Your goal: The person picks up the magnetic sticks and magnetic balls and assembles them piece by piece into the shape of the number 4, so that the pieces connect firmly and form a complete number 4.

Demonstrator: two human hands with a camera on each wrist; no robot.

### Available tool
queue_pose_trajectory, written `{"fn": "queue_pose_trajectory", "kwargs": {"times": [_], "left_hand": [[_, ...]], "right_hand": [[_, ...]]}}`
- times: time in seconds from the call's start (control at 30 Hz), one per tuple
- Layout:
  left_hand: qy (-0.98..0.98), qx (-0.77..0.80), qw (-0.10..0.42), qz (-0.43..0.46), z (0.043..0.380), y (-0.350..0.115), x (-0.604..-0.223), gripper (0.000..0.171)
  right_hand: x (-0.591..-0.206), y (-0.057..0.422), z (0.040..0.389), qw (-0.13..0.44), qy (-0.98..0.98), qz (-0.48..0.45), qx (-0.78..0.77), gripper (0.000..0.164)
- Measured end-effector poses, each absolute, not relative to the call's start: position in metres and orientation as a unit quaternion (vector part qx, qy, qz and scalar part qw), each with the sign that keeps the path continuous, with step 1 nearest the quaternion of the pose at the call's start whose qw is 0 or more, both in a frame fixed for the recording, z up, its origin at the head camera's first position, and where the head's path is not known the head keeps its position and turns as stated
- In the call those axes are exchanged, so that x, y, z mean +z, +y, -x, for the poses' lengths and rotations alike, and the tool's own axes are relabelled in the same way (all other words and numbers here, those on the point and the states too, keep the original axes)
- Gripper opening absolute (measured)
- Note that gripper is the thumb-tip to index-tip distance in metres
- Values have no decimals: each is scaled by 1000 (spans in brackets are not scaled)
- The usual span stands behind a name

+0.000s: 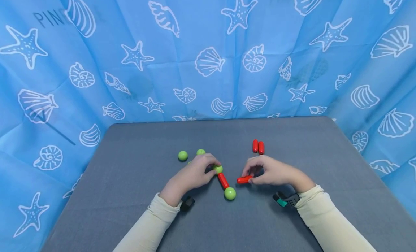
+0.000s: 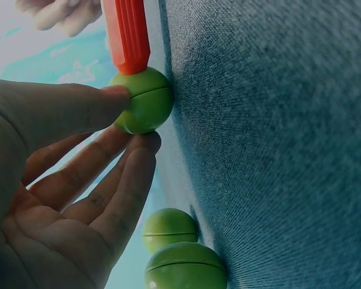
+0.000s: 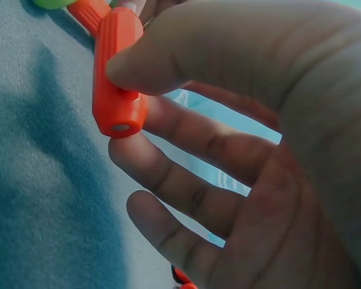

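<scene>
My left hand [image 1: 194, 172] pinches a green ball [image 2: 145, 101] between thumb and fingers. That ball is joined to one end of a red rod [image 1: 223, 180], and a second green ball [image 1: 230, 193] sits at the rod's near end. To the right, my right hand [image 1: 271, 170] holds another red rod [image 3: 117, 72] between thumb and fingertips, its free end pointing left toward the joined piece. The held rod is ribbed, with a small grey disc in its end face. In the right wrist view it overlaps the joined rod behind it.
Loose green balls [image 1: 183, 155] lie beyond my left hand, one partly hidden by it. Two red rods [image 1: 258, 147] lie side by side beyond my right hand. A grey cloth covers the table [image 1: 139, 208]. A blue shell-patterned curtain [image 1: 208, 86] hangs behind and at both sides.
</scene>
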State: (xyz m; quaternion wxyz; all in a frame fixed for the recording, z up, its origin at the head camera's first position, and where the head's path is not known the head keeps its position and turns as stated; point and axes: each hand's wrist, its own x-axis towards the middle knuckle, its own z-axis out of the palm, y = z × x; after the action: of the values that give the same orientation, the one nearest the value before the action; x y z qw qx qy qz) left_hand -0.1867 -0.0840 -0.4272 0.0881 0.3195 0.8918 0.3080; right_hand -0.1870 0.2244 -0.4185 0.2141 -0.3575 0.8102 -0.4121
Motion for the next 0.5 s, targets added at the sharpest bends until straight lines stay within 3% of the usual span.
{"fn": "queue_pose_trajectory", "kwargs": {"times": [0.5], "left_hand": [[889, 315, 89, -321, 187, -83, -427, 25]], "right_hand": [[-417, 216, 182, 240, 801, 373, -401, 24]]}}
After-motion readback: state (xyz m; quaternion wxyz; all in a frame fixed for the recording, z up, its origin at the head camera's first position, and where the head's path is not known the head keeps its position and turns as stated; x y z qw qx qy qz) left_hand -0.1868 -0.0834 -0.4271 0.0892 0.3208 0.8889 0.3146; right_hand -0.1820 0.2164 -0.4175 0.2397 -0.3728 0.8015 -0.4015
